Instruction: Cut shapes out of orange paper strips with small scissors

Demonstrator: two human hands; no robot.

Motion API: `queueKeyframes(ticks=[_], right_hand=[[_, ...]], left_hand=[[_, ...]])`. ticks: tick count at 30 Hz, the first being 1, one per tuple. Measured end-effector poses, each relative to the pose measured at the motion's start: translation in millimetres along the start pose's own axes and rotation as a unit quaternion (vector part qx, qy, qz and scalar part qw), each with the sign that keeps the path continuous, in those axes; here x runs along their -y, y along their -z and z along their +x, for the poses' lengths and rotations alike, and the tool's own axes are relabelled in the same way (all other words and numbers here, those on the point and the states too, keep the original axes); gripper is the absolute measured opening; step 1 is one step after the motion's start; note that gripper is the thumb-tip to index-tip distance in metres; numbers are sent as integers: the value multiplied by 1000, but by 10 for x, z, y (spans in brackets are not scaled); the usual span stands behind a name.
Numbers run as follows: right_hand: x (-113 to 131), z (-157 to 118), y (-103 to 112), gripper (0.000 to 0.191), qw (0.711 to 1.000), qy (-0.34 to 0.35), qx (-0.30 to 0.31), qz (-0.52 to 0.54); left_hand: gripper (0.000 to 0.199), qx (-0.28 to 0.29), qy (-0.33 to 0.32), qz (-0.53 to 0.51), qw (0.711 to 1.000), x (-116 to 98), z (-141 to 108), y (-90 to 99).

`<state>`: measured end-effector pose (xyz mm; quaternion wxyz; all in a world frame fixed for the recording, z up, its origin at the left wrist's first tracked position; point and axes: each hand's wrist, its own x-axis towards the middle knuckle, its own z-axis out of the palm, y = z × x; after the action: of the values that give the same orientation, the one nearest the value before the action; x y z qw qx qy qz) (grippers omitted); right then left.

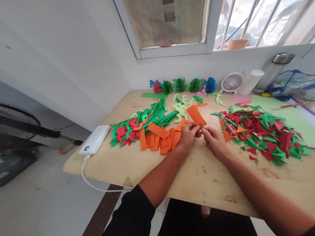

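Note:
My left hand [189, 136] is closed in a pinch on an orange paper rectangle [196, 115] with curved lines drawn on it, held above the table. At its lower corner my right hand [214, 140] is also pinched, fingertips almost meeting those of the left; what lies right between the fingertips is too small to make out. Beside my left hand several orange paper rectangles [157, 137] lie overlapping. Behind them are folded green paper strips [159, 114], and red paper cutouts [128, 131] rest among green ones further left.
A heap of red and green paper scraps [268, 134] covers the right side. Pink-handled scissors [243, 103] lie behind it. Paper honeycomb figures [180, 85], a small white fan [232, 82] and a bottle [273, 73] line the wall. A white power bank [95, 140] sits at the left edge.

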<state>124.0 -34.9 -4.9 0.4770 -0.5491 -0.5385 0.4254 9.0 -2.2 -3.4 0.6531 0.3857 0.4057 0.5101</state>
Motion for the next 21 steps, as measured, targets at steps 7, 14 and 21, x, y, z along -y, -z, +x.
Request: queueKeyframes(ticks=[7,14,21], right_hand=[[3,0,-2,40,1000,0,-1,-11],[-2,-2,4,44,1000,-1,-1,-17],[-15,-6,6,44,1000,-1,-5,-18]], left_hand=[[16,5,-6,10,1000,-9,-5,6],[14,2,-5,8,1000,-4,4,10],[14,0,-2,8,1000,0,12,16]])
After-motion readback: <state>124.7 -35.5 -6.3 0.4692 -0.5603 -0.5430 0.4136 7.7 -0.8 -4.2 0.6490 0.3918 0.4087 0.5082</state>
